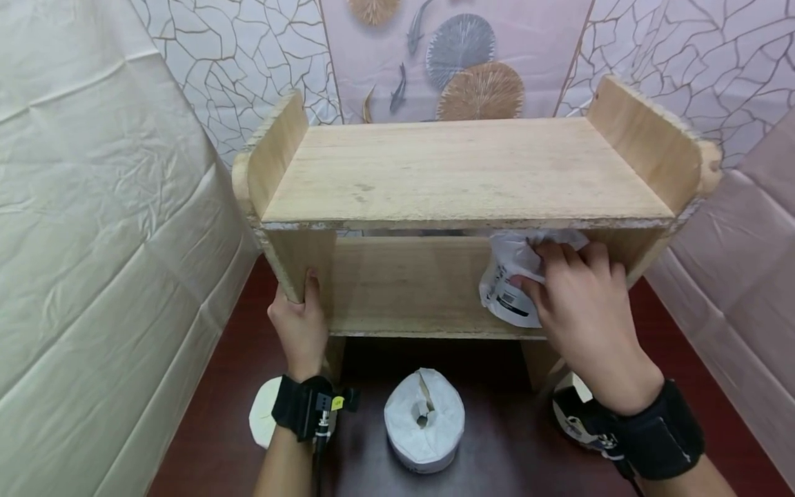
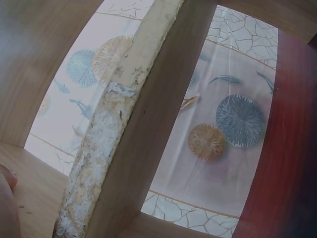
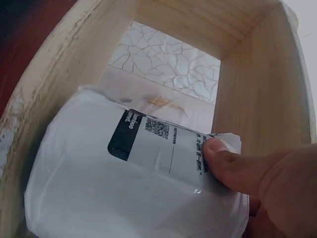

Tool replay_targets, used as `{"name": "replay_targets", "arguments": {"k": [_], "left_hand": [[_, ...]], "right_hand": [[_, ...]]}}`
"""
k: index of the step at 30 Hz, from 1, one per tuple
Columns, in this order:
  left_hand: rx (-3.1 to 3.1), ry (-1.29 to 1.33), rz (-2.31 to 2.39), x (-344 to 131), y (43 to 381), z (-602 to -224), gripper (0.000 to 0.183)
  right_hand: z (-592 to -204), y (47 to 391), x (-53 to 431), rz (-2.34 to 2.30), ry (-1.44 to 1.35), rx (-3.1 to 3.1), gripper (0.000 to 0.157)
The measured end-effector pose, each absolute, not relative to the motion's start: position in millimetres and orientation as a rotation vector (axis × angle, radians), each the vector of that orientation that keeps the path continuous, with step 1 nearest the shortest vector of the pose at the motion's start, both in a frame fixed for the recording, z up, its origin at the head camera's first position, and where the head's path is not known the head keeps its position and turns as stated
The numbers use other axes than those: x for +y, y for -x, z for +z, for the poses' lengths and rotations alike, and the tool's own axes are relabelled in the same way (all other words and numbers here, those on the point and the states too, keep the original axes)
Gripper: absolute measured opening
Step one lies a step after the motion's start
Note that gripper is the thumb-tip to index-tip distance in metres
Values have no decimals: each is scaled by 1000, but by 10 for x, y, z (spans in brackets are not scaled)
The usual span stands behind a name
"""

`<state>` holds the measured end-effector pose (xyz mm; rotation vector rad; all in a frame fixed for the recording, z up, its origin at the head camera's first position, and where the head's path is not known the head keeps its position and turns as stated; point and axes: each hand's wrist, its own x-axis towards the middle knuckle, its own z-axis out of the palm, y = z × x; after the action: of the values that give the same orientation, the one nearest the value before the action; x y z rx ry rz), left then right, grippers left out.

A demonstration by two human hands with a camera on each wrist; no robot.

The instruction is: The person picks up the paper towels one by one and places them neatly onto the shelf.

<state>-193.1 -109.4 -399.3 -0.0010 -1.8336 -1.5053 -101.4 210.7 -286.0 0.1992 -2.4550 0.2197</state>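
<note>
"One white package (image 1: 506, 269) is seen; how is it marked?"

"Its creased wrapper is printed with a black block and square code; it is pinched by thumb and fingers of the right hand (image 1: 580, 290), at the lower shelf's (image 1: 404, 283) right end."

"And the room?"

"Capped by the chipped-edged upper board (image 1: 466, 172); open leftward; the left panel (image 1: 307, 252) is clamped by the left hand (image 1: 301, 321)."

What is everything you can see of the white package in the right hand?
The white package looks bulging and rounded, in thin, wrinkled plastic. One face carries a black patch with pale lettering, a square code and small print. It is tilted, at the right end of the wooden unit, above the lower board; the right hand grips it, thumb against the print.
</note>
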Motion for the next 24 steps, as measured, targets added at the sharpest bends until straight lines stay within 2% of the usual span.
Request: {"name": "replay_targets", "arguments": {"k": [19, 24], "left_hand": [[-1834, -3, -1494, -1068, 1955, -3982, 40], [-1829, -9, -1484, -1088, 1946, -3988, 38]], "right_hand": [[-2849, 1008, 2289, 257, -312, -2556, 43], [-2831, 1026, 2271, 255, -318, -2586, 50]]}}
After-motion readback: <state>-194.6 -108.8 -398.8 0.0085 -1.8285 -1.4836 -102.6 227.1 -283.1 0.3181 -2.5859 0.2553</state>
